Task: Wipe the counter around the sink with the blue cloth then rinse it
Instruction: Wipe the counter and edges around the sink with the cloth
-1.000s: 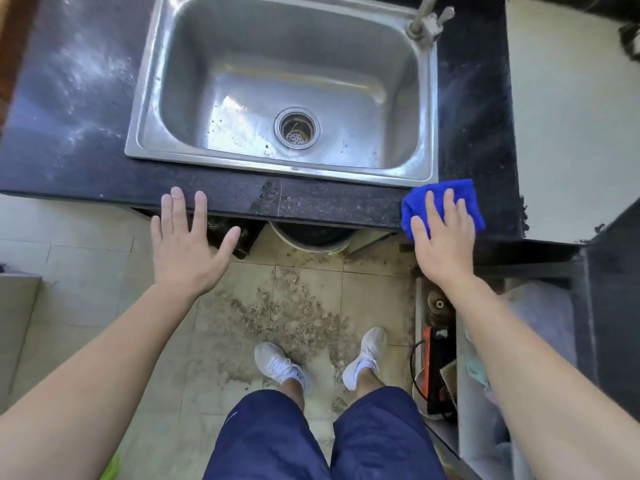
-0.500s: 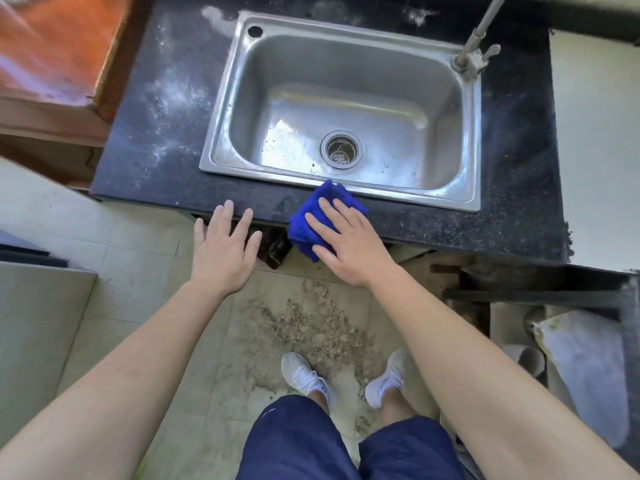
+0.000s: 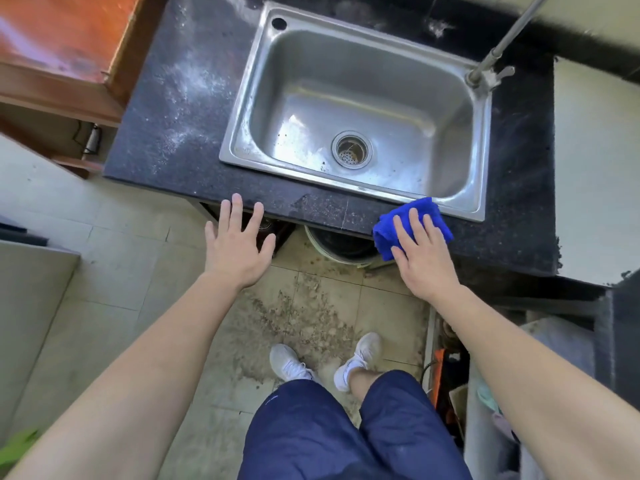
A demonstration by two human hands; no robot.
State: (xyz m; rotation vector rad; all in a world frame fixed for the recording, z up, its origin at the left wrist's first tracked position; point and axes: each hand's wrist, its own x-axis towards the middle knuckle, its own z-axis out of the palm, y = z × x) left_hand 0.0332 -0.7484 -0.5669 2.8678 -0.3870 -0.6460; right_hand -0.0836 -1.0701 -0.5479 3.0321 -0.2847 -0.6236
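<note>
The right hand (image 3: 427,259) lay flat on the blue cloth (image 3: 412,223). Its fingers (image 3: 417,225) were stretched out and a little apart, pressing down on the cloth, not curled around it. The thumb side sat at the near edge of the cloth.

The blue cloth was bunched up on the dark counter (image 3: 173,133), right at the front edge of the sink (image 3: 242,112), near the sink's front right corner. The far tip of the cloth touched the sink's shiny rim. The near part of the cloth hung a bit over the front edge of the counter.

The left hand (image 3: 235,244) was wide open with the fingers spread. It held nothing. Its fingertips (image 3: 237,202) reached the counter's front edge, to the front left of the sink; it was hard to tell if they touched it.

The counter to the left of the sink had white dusty marks on it. The tap (image 3: 491,69) stood at the sink's back right corner. The drain (image 3: 351,149) was in the middle of the sink.
</note>
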